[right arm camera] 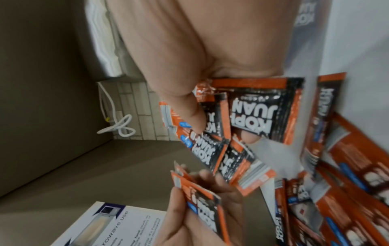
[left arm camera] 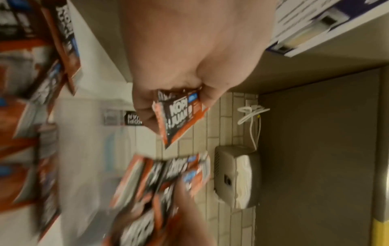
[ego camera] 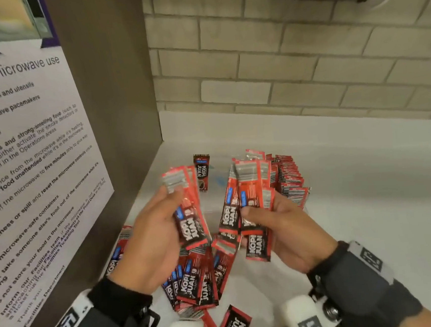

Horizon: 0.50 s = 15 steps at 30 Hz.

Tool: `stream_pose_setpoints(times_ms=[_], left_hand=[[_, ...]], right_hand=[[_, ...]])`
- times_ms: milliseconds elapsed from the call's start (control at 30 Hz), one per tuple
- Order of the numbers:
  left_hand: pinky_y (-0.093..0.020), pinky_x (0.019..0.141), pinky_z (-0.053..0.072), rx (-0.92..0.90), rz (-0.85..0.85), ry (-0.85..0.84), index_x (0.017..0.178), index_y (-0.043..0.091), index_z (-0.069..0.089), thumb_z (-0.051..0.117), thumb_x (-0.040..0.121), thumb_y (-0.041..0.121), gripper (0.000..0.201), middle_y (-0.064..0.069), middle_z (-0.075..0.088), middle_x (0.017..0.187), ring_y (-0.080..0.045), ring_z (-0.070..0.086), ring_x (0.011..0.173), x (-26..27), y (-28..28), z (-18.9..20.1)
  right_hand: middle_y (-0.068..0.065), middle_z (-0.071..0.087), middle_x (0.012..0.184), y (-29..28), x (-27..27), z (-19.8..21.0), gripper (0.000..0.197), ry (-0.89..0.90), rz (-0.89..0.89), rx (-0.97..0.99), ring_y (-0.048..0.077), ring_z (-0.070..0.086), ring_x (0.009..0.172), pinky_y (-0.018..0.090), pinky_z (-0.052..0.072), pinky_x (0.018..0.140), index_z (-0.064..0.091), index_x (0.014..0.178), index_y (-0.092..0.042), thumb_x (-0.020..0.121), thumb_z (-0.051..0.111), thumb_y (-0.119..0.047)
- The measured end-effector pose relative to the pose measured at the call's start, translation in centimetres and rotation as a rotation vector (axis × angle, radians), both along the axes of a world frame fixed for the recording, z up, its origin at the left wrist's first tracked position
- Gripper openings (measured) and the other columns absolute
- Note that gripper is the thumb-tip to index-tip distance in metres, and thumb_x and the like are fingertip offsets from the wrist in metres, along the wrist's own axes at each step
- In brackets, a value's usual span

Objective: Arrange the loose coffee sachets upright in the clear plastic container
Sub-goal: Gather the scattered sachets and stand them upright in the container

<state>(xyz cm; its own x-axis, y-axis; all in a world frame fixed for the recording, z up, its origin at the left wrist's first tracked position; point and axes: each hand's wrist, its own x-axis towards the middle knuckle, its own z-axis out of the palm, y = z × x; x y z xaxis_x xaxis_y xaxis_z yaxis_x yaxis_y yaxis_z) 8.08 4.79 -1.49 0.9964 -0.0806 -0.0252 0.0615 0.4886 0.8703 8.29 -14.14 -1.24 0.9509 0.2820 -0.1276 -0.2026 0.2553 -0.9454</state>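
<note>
Above the counter (ego camera: pixel 365 177), each grip is clamped on a fan of sachets: left hand (ego camera: pixel 150 235) at 9 o'clock, right hand (ego camera: pixel 287 232) at 3. The clear plastic container (ego camera: pixel 292 180), part-filled with upright sachets, sits at 1 o'clock. Best to square both fans into one even stack, then slide it in alongside that row.

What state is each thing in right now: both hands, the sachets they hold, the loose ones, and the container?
left hand: grips a fanned bunch of sachets.
left bunch: held above the counter, not in the container.
right hand: grips a second bunch.
right bunch: held, fanned unevenly.
loose sachets: lying flat in a heap on the counter.
clear container: sachets stand upright in a row at its right; one dark sachet stands alone.
</note>
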Motion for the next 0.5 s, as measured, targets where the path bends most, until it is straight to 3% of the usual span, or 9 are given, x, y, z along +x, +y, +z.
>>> stream_pose_setpoints(times_ms=[100, 167, 300, 400, 500], left_hand=[[-0.047, 0.087, 0.050, 0.029, -0.133, 0.041, 0.122, 0.013, 0.059, 0.040, 0.097, 0.019, 0.032, -0.014, 0.070, 0.109, -0.030, 0.067, 0.100, -0.9, -1.7, -0.3], [-0.046, 0.089, 0.051, 0.045, -0.149, 0.071, 0.120, 0.014, 0.061, 0.041, 0.097, 0.019, 0.032, -0.016, 0.069, 0.113, -0.031, 0.066, 0.105, -1.0, -2.3, -0.6], [-0.047, 0.087, 0.051, 0.054, -0.154, 0.077, 0.121, 0.016, 0.060, 0.040, 0.098, 0.021, 0.030, -0.016, 0.069, 0.112, -0.033, 0.065, 0.105, -0.8, -2.0, -0.9], [-0.044, 0.089, 0.051, 0.129, -0.160, 0.049, 0.126, 0.023, 0.056, 0.039, 0.098, 0.024, 0.032, -0.011, 0.070, 0.112, -0.028, 0.066, 0.105, -0.7, -1.9, -1.1], [-0.046, 0.099, 0.046, 0.191, -0.153, 0.010, 0.136, 0.034, 0.047, 0.039, 0.097, 0.034, 0.040, -0.004, 0.067, 0.120, -0.022, 0.063, 0.112, -0.8, -2.4, -1.3]], right_hand=[[0.016, 0.066, 0.113, 0.9, 0.2, 0.3, 0.037, -0.042, 0.017, -0.059, 0.031, 0.064, 0.102, 0.044, 0.053, 0.089, 0.055, 0.120, -0.007, 0.086, 0.054, 0.006], [0.016, 0.065, 0.115, 1.6, -0.2, -0.1, 0.039, -0.052, 0.077, -0.100, 0.031, 0.062, 0.105, 0.044, 0.051, 0.093, 0.055, 0.121, -0.008, 0.085, 0.055, 0.007], [0.018, 0.063, 0.119, 2.0, -0.3, -0.9, 0.041, 0.004, 0.103, -0.096, 0.033, 0.062, 0.104, 0.045, 0.050, 0.089, 0.052, 0.125, -0.009, 0.087, 0.054, 0.007], [0.016, 0.065, 0.113, 2.5, -0.2, -0.9, 0.041, 0.029, 0.128, -0.097, 0.027, 0.063, 0.097, 0.039, 0.053, 0.080, 0.051, 0.125, -0.010, 0.088, 0.050, 0.008], [0.011, 0.065, 0.109, 3.0, -0.2, -1.0, 0.042, 0.042, 0.141, -0.085, 0.025, 0.062, 0.097, 0.041, 0.050, 0.088, 0.049, 0.126, -0.011, 0.088, 0.051, 0.007]])
